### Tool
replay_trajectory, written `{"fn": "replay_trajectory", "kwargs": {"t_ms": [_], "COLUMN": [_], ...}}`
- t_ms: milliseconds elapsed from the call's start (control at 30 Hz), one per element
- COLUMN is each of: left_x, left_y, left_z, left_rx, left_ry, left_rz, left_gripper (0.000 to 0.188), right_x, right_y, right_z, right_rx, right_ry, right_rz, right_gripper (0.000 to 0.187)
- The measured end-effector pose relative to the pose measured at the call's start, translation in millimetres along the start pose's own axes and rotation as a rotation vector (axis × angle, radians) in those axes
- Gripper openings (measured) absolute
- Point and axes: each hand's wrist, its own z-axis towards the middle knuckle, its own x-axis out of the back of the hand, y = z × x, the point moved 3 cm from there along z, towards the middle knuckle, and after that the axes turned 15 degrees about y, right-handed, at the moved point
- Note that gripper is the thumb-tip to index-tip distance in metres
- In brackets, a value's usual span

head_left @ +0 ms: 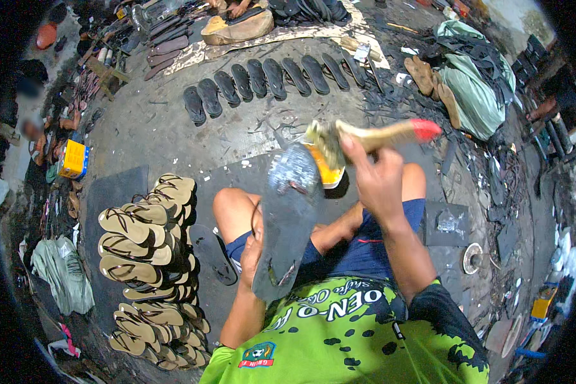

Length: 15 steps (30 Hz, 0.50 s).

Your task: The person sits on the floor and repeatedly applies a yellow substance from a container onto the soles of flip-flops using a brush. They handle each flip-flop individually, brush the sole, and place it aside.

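Observation:
My left hand (252, 251) grips a dark flip-flop sole (287, 221) by its side, above my lap. Its toe end, pointing away from me, carries a shiny wet-looking coat, and strap ends show in the sole. In my right hand (379, 182) is a brush (390, 134) with a pale wooden handle and a red tip. The brush's bristles are blurred and lie just to the right of the coated toe. Partly hidden behind the sole stands a yellow container (330, 171). A single dark sandal (212, 253) lies left of my knee.
Stacked tan flip-flops (131, 224) stand on the left. Across the floor ahead runs a row of dark sandals (274, 78). A yellow-blue tin (74, 160) is at far left, a green sack (473, 96) at far right. Other people's hands (239, 9) show at the top.

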Motion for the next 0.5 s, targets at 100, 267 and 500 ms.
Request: {"fn": "replay_trajectory", "kwargs": {"t_ms": [100,267,500], "left_x": [-49,-42,-42], "left_y": [19,27,30], "left_z": [-2,3,1], "left_rx": [-0.237,-0.252,-0.059], "left_ry": [-0.14,-0.136,-0.141], "left_rz": [0.061,0.043,-0.1], "left_gripper": [0.056,0.048,0.048], "right_x": [-13,-6,7], "right_y": [-10,2,4], "right_z": [-50,-21,-50], "right_rx": [0.363,0.036,0.286], "right_ry": [0.001,0.1,0.025], "right_rz": [0.054,-0.067,-0.047], "right_gripper": [0.024,0.023,0.014]}}
